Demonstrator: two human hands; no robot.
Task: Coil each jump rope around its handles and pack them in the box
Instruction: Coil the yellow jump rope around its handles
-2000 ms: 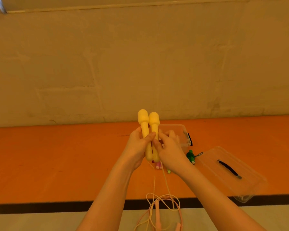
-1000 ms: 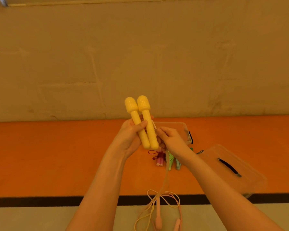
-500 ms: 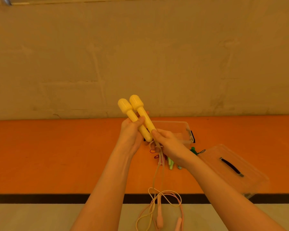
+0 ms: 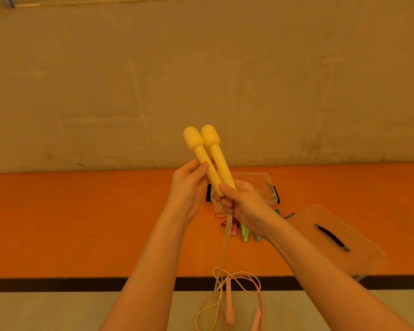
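Left hand (image 4: 189, 185) has fingers and thumb curled round the shafts of the 2 yellow handles (image 4: 207, 156), which sit side by side, bulb ends up and tilted left, held in the air above the orange bench (image 4: 81, 223); right hand (image 4: 243, 204) grips the lower ends of the same handles and seems to pinch the yellow rope (image 4: 225, 247) where it leaves them, exact finger lay hidden. That rope drops straight from the right hand to a loose tangle near the bench's front edge, and no turns show on the handles, so my read is coiling of rope 1 has not yet started, handles only paired up. In the same tangle lies a pink rope (image 4: 230, 314) with both handles loose, uncoiled. Behind the hands the clear box (image 4: 264, 185) stands open on the bench; the hands cover much of it, what shows looks empty, can't confirm. Just in front of the box sit small pink and green handles (image 4: 244, 231) with thin cords, count and coil state too small to tell. Far right, the clear lid (image 4: 332, 237) lies on the bench, well apart from the box. Judgement: 0 ropes packed as far as shown; left to do is wrap yellow, then pink, then the small ones, box them all
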